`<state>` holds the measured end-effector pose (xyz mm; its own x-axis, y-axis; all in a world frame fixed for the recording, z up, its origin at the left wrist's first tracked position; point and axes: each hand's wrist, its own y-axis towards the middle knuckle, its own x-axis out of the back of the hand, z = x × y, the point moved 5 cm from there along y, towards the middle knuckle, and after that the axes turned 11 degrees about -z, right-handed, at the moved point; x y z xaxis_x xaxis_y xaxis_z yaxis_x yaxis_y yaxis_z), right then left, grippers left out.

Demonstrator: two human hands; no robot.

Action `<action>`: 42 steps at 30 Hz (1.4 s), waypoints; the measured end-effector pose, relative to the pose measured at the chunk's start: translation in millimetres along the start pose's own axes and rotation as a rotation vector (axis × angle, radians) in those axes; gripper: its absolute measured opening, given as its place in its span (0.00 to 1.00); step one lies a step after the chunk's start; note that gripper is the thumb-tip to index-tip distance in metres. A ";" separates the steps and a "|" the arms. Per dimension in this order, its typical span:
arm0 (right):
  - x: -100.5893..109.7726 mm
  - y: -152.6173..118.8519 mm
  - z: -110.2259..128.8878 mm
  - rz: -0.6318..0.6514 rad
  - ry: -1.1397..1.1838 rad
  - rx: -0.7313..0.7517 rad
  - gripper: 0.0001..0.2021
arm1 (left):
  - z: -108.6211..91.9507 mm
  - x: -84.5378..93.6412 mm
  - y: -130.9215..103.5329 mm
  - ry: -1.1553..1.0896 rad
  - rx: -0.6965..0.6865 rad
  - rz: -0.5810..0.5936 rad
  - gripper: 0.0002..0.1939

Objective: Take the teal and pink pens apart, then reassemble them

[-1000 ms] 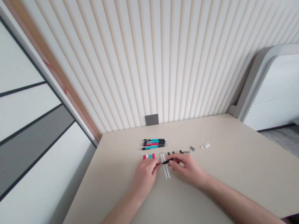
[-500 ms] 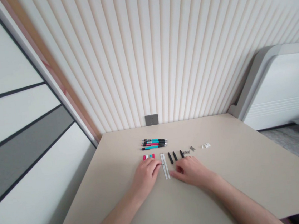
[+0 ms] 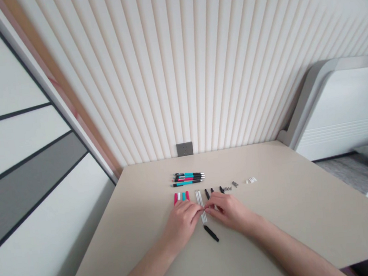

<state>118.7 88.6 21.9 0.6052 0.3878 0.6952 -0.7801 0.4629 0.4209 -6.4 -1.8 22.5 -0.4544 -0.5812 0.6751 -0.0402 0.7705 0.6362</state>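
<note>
Lower centre of frame: left hand (image 3: 182,218), fingertips pinched, tiny dark piece (image 3: 204,209) at tips, too small to identify. Right hand (image 3: 230,208), fingertips nearly together, meeting piece; cannot tell whether gripping. Slim, straight whitish rods (image 3: 202,218) beneath fingertips. Tapered black barrel (image 3: 211,233) slanted below hands, on smooth beige tabletop (image 3: 273,225). Centre: 4 slender pens (image 3: 188,182); 4 smooth coloured tubes (image 3: 183,196) beyond left hand. Ribbed cream wall (image 3: 182,67) above.

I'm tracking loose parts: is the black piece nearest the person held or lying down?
Lying down, not held: the black piece rests slanted on the table, apart from the left hand and right hand.
</note>
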 end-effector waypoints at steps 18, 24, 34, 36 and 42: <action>82.3 -11.2 -114.6 -0.153 -0.603 -0.655 0.13 | -24.5 16.9 -5.3 -0.051 -0.382 0.324 0.02; 73.0 -11.9 -112.7 -0.095 -0.578 -0.672 0.13 | -21.1 14.0 -7.7 -0.028 -0.389 0.350 0.03; 74.3 -12.6 -115.2 -0.101 -0.550 -0.647 0.13 | -17.4 12.6 -5.0 -0.017 -0.318 0.347 0.04; 72.6 -12.7 -115.1 -0.092 -0.541 -0.643 0.13 | -15.2 13.7 -2.1 0.023 -0.289 0.313 0.05; 72.0 -11.8 -114.5 -0.106 -0.496 -0.638 0.12 | -0.5 18.6 3.8 0.126 -0.144 0.145 0.06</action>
<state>189.6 202.3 0.3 0.4129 -0.0124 0.9107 -0.3916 0.9004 0.1897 -14.5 -9.8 37.7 -0.3308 -0.5028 0.7986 0.1490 0.8078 0.5703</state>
